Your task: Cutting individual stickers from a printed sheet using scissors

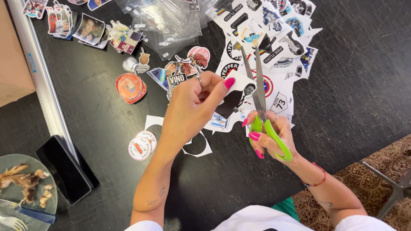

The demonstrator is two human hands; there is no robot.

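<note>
My left hand (192,107) pinches a black-and-white sticker sheet (236,95) showing a figure, held above the black table (98,115). My right hand (274,137) grips green-handled scissors (262,107), their blades parted and pointing away, the edge of the sheet next to them. A heap of uncut white sticker sheets (274,38) lies just beyond both hands.
Cut stickers (130,87) and round ones (141,146) lie left of my hands. Clear plastic sleeves (162,21) sit at the top. A dark phone (64,169) and a plate with food scraps and a fork (23,188) lie at bottom left. Patterned floor at right.
</note>
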